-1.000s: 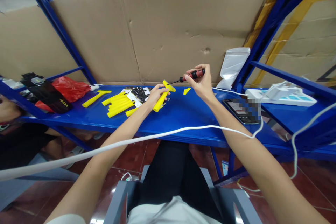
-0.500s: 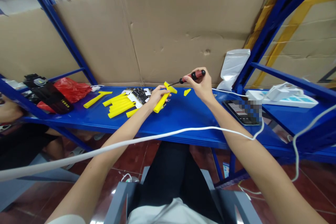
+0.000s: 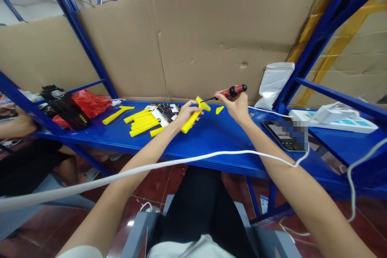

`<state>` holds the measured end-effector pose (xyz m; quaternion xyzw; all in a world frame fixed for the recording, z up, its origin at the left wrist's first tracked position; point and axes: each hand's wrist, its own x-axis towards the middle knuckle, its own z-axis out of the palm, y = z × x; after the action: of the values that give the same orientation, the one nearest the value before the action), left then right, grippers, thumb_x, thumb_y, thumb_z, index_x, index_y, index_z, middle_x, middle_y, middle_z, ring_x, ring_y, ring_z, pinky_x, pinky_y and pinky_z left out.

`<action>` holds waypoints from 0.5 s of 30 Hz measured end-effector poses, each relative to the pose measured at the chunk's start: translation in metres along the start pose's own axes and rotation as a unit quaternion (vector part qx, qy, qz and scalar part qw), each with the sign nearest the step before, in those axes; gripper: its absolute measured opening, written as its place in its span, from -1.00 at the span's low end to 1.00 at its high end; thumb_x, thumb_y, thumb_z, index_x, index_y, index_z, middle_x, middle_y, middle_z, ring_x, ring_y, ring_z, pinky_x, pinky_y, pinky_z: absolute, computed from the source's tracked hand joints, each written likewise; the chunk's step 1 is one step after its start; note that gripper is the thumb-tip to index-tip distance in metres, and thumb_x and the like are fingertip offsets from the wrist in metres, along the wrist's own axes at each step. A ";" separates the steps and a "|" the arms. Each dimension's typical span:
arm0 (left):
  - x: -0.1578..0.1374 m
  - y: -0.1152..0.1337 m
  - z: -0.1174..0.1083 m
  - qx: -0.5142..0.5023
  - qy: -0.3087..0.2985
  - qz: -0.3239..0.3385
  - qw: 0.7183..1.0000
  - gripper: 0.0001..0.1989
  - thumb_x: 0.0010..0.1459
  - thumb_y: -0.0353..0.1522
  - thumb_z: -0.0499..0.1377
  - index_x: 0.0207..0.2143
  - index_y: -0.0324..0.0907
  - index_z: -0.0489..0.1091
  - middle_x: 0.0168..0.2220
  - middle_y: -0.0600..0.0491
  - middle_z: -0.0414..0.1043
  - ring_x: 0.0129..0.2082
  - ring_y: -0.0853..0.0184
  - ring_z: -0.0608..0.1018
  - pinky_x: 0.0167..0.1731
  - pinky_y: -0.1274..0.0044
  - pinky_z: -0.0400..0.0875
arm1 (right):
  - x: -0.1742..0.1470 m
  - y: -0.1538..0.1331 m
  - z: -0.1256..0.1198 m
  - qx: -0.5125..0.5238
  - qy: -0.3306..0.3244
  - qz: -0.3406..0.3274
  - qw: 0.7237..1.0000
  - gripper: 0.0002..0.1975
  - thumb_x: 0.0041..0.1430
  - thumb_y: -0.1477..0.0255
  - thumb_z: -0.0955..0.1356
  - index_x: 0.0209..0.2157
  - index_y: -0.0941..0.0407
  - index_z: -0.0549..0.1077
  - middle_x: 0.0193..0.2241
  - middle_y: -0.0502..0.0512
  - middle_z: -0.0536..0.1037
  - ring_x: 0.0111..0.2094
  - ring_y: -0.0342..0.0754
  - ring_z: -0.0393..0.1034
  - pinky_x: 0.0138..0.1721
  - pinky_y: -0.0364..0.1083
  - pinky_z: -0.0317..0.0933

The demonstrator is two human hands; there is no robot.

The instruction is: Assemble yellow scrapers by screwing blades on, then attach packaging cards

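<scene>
Driver [image 3: 232,91] shifts right | right hand [image 3: 240,108] grips it, left hand [image 3: 186,113] holds scraper [image 3: 192,119] | scraper likely light, stiff; grasp handle [image 3: 188,127] | tool contact unclear

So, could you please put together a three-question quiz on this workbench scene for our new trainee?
1. Multiple choice: What does the person's right hand hold? A) pliers B) a screwdriver C) a hammer
2. True or false: The screwdriver's shaft points toward the yellow T-shaped tool held in the left hand.
3. Fill in the colour: The plastic bag beside the black bottle is ____.

Key: 1. B; 2. True; 3. red.
</scene>
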<state>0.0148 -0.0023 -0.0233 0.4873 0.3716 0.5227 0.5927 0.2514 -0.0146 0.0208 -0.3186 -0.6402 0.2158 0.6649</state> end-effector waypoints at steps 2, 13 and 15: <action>-0.002 0.002 0.002 0.001 0.002 0.001 1.000 -0.43 -0.10 -0.40 0.55 -0.03 -0.05 0.45 -0.18 -0.06 0.72 -0.39 0.21 0.73 -0.56 0.59 0.42 | 0.000 0.002 0.000 -0.007 0.003 -0.004 1.000 -0.48 0.04 -0.11 0.65 -0.30 0.06 0.70 -0.24 0.24 0.78 -0.17 0.27 0.69 0.06 0.33 0.59; -0.017 0.013 0.011 0.025 -0.040 0.051 0.998 -0.40 -0.02 -0.34 0.54 0.07 -0.10 0.45 -0.18 -0.05 0.68 -0.31 0.21 0.73 -0.52 0.57 0.48 | -0.001 -0.001 0.003 0.009 0.069 -0.013 0.998 -0.53 0.06 -0.06 0.65 -0.31 0.06 0.68 -0.27 0.24 0.76 -0.18 0.28 0.70 0.06 0.33 0.60; -0.018 0.014 0.011 0.024 -0.046 0.052 0.997 -0.39 -0.01 -0.33 0.55 0.09 -0.10 0.46 -0.16 -0.04 0.68 -0.31 0.22 0.73 -0.51 0.57 0.48 | 0.000 -0.002 0.003 0.011 0.075 -0.015 0.997 -0.54 0.06 -0.05 0.66 -0.33 0.05 0.68 -0.28 0.24 0.76 -0.19 0.28 0.69 0.05 0.34 0.60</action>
<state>0.0184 -0.0219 -0.0085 0.5436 0.3300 0.5207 0.5696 0.2482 -0.0158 0.0220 -0.3171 -0.5910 0.1884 0.7174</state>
